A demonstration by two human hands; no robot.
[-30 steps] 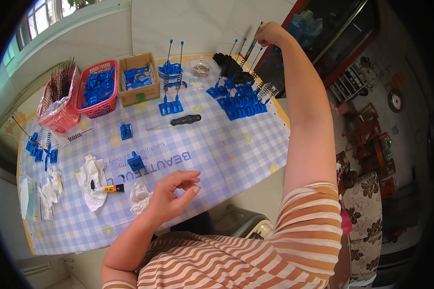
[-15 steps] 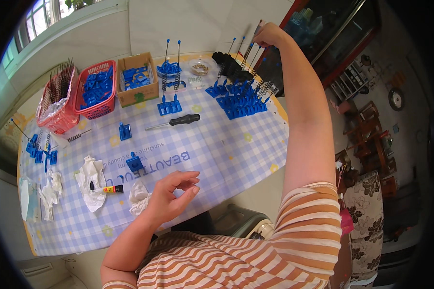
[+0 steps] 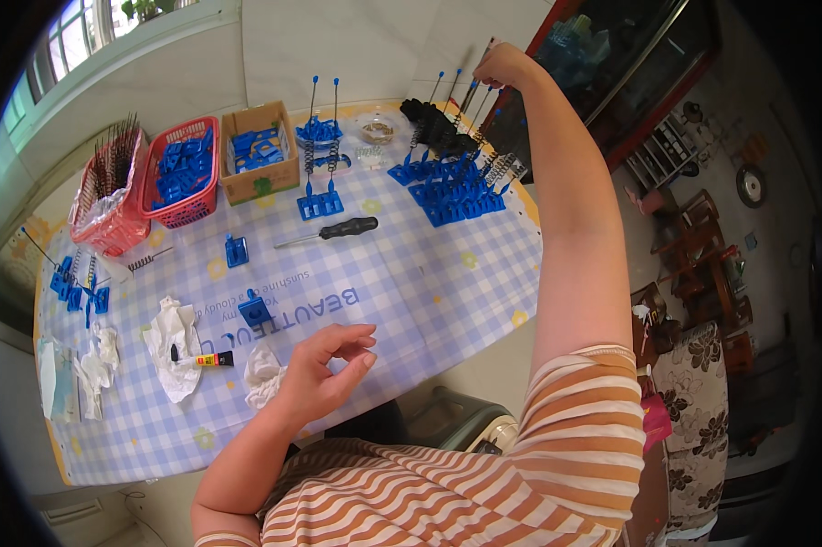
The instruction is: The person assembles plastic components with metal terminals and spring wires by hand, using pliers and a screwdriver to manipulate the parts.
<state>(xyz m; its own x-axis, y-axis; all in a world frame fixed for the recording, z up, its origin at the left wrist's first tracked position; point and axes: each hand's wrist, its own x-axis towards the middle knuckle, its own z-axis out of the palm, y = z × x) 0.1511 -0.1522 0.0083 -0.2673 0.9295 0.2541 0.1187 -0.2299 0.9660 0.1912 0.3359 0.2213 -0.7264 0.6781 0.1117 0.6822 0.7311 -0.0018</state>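
Observation:
My left hand (image 3: 329, 365) hovers over the near edge of the table, thumb and curled fingers apart, holding nothing. My right arm reaches to the far right corner, where my right hand (image 3: 504, 66) is closed at the tops of upright thin rods; what its fingers hold is too small to make out. Below it stands a cluster of blue plastic bases (image 3: 461, 202) carrying springs and blue-tipped rods. Behind these lies a black glove-like cloth (image 3: 438, 128). Nearest my left hand are a single blue plastic piece (image 3: 255, 311) and a crumpled white tissue (image 3: 264, 376).
A screwdriver (image 3: 347, 228) lies mid-table beside a blue base with two sprung rods (image 3: 320, 205). Along the back stand a cardboard box (image 3: 263, 178), a red basket (image 3: 181, 211) of blue parts and a pink basket (image 3: 124, 235) of rods. A glue tube (image 3: 214, 359) rests on tissue (image 3: 174, 337).
My right hand has shifted very slightly left, still closed at the rod tops. My left hand stays in place, and the things on the table have not moved.

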